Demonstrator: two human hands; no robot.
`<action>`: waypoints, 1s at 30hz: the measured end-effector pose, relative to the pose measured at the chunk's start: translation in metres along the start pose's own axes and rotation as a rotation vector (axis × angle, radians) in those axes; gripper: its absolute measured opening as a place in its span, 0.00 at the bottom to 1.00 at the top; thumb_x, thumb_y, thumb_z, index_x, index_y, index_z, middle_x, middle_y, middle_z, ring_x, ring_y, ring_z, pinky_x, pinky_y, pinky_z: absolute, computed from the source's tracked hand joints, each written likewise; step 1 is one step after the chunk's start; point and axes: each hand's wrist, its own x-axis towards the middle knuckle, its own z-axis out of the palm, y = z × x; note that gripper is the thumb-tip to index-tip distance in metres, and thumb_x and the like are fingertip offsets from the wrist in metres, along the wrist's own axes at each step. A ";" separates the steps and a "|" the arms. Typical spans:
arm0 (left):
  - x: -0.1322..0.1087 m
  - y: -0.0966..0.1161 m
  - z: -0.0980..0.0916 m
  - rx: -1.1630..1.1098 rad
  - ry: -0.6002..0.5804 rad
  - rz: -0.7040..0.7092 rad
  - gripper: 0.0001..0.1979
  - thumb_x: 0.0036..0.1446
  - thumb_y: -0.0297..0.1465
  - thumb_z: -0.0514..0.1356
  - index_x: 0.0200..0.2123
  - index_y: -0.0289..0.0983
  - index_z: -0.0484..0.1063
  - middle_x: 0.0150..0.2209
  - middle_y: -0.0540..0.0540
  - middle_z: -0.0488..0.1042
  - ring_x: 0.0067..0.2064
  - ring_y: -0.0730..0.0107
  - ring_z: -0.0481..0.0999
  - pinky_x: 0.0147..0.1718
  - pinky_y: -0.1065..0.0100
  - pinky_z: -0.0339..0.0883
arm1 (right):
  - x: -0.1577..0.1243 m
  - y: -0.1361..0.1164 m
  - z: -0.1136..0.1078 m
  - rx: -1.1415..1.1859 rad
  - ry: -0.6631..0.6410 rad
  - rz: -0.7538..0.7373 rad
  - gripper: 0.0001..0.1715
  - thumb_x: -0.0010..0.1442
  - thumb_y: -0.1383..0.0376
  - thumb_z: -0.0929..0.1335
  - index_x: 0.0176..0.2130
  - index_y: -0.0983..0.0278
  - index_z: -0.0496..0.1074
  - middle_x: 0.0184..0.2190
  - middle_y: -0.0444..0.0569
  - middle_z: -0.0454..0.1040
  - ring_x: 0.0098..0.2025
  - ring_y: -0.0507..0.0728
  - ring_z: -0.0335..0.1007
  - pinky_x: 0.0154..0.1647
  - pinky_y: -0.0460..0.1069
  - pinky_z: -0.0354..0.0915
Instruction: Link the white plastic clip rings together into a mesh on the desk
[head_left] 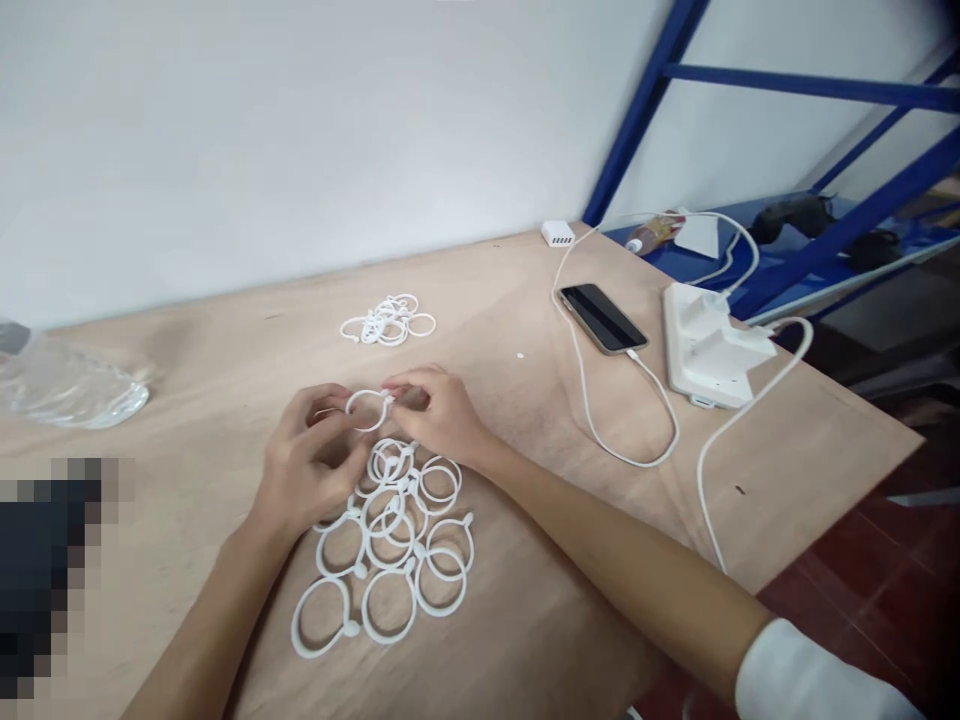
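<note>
A white plastic ring with a small tab is held up between my two hands. My left hand grips its left side with bent fingers. At the tab on its right, the fingertips of my right hand pinch together. Just below and nearer to me, several more white rings lie spread and overlapping on the wooden table. Beyond my hands sits a smaller heap of white rings, tangled together.
At the left lies a clear plastic bottle. A phone on a white cable, a white power strip and a white USB charger are on the right. Blue metal framing stands behind the table's right edge.
</note>
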 end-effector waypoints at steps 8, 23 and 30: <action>-0.004 -0.003 0.002 0.058 -0.039 -0.160 0.15 0.55 0.40 0.61 0.43 0.39 0.73 0.44 0.45 0.75 0.44 0.64 0.76 0.46 0.63 0.72 | -0.002 -0.004 -0.001 -0.017 -0.010 0.003 0.10 0.47 0.72 0.73 0.33 0.63 0.79 0.30 0.44 0.77 0.37 0.54 0.72 0.41 0.49 0.67; -0.009 -0.004 0.001 0.073 -0.018 0.005 0.12 0.54 0.33 0.62 0.41 0.34 0.75 0.36 0.44 0.78 0.35 0.68 0.77 0.35 0.69 0.74 | 0.000 0.002 0.000 -0.086 -0.072 -0.194 0.14 0.44 0.76 0.71 0.31 0.61 0.80 0.32 0.45 0.79 0.41 0.55 0.71 0.48 0.51 0.65; -0.006 -0.003 0.002 0.084 -0.024 -0.051 0.19 0.53 0.37 0.64 0.46 0.37 0.74 0.37 0.46 0.78 0.36 0.68 0.78 0.36 0.69 0.73 | 0.001 0.000 -0.001 -0.016 -0.064 -0.112 0.13 0.44 0.77 0.71 0.29 0.61 0.80 0.29 0.44 0.80 0.38 0.54 0.73 0.47 0.50 0.65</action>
